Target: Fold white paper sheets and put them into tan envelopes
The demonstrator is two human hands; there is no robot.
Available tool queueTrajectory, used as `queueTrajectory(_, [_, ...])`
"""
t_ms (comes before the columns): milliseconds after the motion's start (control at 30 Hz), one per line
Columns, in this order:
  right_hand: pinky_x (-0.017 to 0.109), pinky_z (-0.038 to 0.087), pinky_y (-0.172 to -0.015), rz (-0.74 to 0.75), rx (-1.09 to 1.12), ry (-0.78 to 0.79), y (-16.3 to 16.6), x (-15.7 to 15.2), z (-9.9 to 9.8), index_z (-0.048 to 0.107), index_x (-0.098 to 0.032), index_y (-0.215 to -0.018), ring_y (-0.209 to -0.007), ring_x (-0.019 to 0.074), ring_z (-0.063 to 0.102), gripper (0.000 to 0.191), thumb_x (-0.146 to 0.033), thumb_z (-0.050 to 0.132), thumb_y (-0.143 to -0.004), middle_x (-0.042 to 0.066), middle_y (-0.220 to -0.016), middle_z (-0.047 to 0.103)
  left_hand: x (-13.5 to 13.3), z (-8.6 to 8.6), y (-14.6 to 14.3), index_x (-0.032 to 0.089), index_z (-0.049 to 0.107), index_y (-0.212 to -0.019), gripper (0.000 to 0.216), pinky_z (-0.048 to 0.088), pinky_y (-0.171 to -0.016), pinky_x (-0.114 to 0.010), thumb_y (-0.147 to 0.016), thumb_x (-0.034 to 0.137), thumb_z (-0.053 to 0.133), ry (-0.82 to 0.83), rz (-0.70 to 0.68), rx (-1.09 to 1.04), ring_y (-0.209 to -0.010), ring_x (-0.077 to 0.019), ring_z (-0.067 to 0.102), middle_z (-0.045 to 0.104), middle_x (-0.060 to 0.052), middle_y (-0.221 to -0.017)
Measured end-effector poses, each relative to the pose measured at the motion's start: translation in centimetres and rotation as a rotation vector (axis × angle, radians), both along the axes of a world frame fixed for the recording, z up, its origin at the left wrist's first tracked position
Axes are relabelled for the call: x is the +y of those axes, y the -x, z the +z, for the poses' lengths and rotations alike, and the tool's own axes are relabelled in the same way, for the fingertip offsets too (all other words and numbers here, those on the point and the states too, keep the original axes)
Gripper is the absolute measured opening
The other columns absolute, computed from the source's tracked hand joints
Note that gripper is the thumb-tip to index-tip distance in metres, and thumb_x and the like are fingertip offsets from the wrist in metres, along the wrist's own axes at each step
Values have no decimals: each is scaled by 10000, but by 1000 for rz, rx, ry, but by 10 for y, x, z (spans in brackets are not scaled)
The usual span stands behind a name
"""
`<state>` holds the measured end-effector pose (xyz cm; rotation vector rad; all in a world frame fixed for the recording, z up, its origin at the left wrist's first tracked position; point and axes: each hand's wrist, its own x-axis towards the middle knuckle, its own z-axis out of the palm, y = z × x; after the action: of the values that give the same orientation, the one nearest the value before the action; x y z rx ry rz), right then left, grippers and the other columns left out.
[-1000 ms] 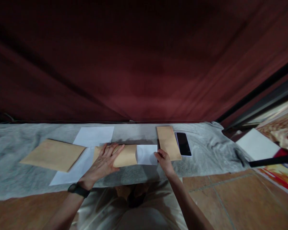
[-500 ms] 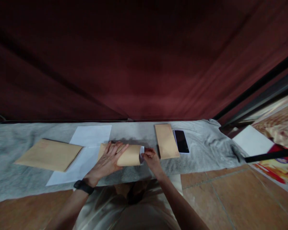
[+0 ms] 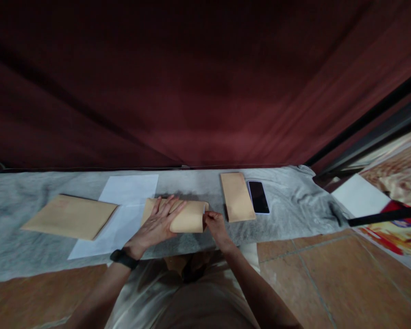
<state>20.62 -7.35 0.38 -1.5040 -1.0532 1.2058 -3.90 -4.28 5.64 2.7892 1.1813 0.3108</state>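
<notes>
My left hand point(image 3: 159, 224) lies flat with fingers spread on a small brown envelope point(image 3: 188, 217) that rests on the grey cloth point(image 3: 27, 256). My right hand point(image 3: 215, 225) pinches at the envelope's right end, where only a sliver of white paper shows. A black watch point(image 3: 123, 258) sits on my left wrist. White sheets point(image 3: 123, 201) lie just left of the envelope, partly under it.
A larger brown envelope point(image 3: 68, 217) lies at the left. Another small brown envelope point(image 3: 237, 196) and a black phone point(image 3: 258, 197) lie to the right. Dark red curtain point(image 3: 192, 91) hangs behind. Tiled floor point(image 3: 329, 274) and a white sheet point(image 3: 358, 195) are at the right.
The white folded paper that stuck out of the envelope's right end has slid inside. My right hand moved left up to the envelope's opening. The left hand stayed pressing on the envelope.
</notes>
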Motion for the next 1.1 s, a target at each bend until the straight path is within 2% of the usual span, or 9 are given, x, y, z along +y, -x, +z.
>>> queueTrajectory(167, [224, 400, -576, -68, -9, -26, 1, 0, -1, 628, -228, -560, -595, 139, 518, 251, -353, 544, -760, -39, -568, 561, -20, -1, 0, 265, 237, -1631, 987, 123, -1238, -651, -827, 509, 755, 62, 133, -199, -1552, -411, 199, 256, -177, -1678])
queueTrajectory(233, [224, 391, -574, -91, -10, -27, 0, -1, -2, 585, -228, -533, -593, 136, 494, 262, -362, 524, -750, -40, -558, 535, -37, -2, -4, 260, 323, -1597, 821, 198, -1242, -606, -901, 522, 673, 88, 274, -399, -1531, -376, 271, 333, -167, -1639])
queueTrajectory(333, [224, 377, -567, -108, 0, -28, 0, -1, -1, 552, -229, -529, -589, 133, 466, 261, -385, 520, -736, -41, -559, 519, -68, -9, -18, 240, 520, -1442, 595, 420, -1150, -498, -931, 523, 634, 187, 604, -794, -1373, -313, 498, 535, -147, -1446])
queueTrajectory(400, [223, 367, -555, -110, 12, -28, 1, -2, 0, 567, -230, -555, -583, 132, 457, 254, -401, 518, -735, -42, -566, 519, -88, -14, -33, 219, 614, -1257, 529, 562, -969, -428, -875, 579, 687, 357, 840, -1107, -1134, -277, 653, 649, -114, -1215])
queueTrajectory(467, [224, 362, -547, -109, 25, -30, 4, -4, 2, 579, -230, -574, -574, 130, 451, 252, -413, 515, -736, -42, -570, 519, -101, -18, -51, 195, 649, -1080, 516, 614, -798, -387, -802, 619, 749, 695, 968, -1374, -914, -259, 717, 702, -81, -978])
queueTrajectory(567, [226, 374, -551, -116, 41, -38, 9, -9, 7, 580, -230, -582, -582, 135, 459, 257, -425, 516, -738, -35, -581, 530, -106, -20, -78, 162, 669, -1015, 442, 625, -788, -375, -801, 527, 799, 1189, 1004, -1619, -893, -272, 752, 747, -113, -910])
queueTrajectory(633, [230, 388, -556, -125, 52, -45, 13, -12, 10, 597, -228, -595, -596, 142, 474, 263, -431, 518, -741, -25, -595, 553, -99, -20, -93, 162, 680, -1013, 316, 627, -824, -363, -851, 411, 788, 1281, 1006, -1735, -918, -252, 760, 766, -126, -962])
queueTrajectory(867, [231, 408, -557, -136, 50, -58, 14, -17, 9, 641, -218, -613, -596, 148, 507, 254, -419, 540, -731, -17, -601, 601, -79, -18, -111, 177, 676, -1011, 145, 637, -772, -320, -879, 160, 733, 1221, 1047, -1936, -821, -181, 762, 780, -60, -957])
queueTrajectory(1100, [246, 471, -628, -136, 0, -50, 13, -19, 12, 650, -230, -695, -647, 164, 583, 191, -378, 546, -756, -2, -684, 678, -78, -17, -107, 166, 694, -928, 173, 618, -718, -282, -804, 170, 814, 1227, 1058, -1910, -754, -161, 746, 783, -39, -886])
